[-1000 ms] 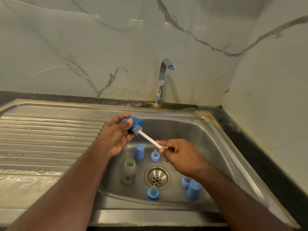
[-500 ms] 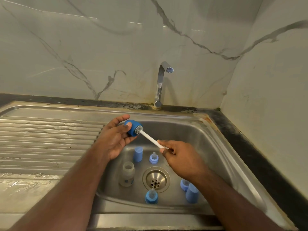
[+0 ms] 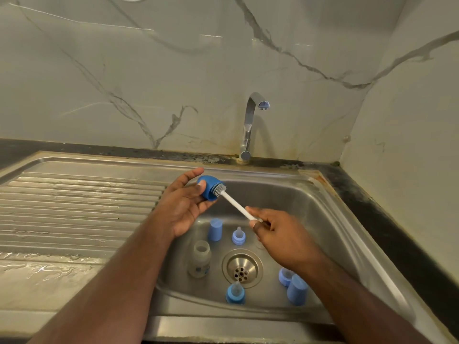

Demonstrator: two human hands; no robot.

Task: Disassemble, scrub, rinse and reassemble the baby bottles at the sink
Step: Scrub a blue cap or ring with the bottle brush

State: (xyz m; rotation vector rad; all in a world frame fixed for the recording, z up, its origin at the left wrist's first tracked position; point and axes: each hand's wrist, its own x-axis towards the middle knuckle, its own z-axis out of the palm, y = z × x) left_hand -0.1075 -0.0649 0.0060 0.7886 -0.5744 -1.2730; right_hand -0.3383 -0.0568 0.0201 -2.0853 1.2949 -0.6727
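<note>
The left hand (image 3: 183, 207) holds the small blue cap (image 3: 208, 191) up over the sink (image 3: 330, 219), and the right hand (image 3: 278, 234) pinches the thin white brush (image 3: 236, 203) poking inside; the cap looks light, hard and slippery, best gripped round its sides.

At frame centre, the left hand (image 3: 183, 207) holds a blue bottle cap (image 3: 208, 191); the right hand (image 3: 278, 232) pinches the white brush (image 3: 236, 203), its bristles inside the cap.

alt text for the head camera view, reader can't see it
Over a steel sink, the left hand holds a blue cap while the right hand works a white brush into it. A clear bottle and other blue parts stand around the drain.
</note>
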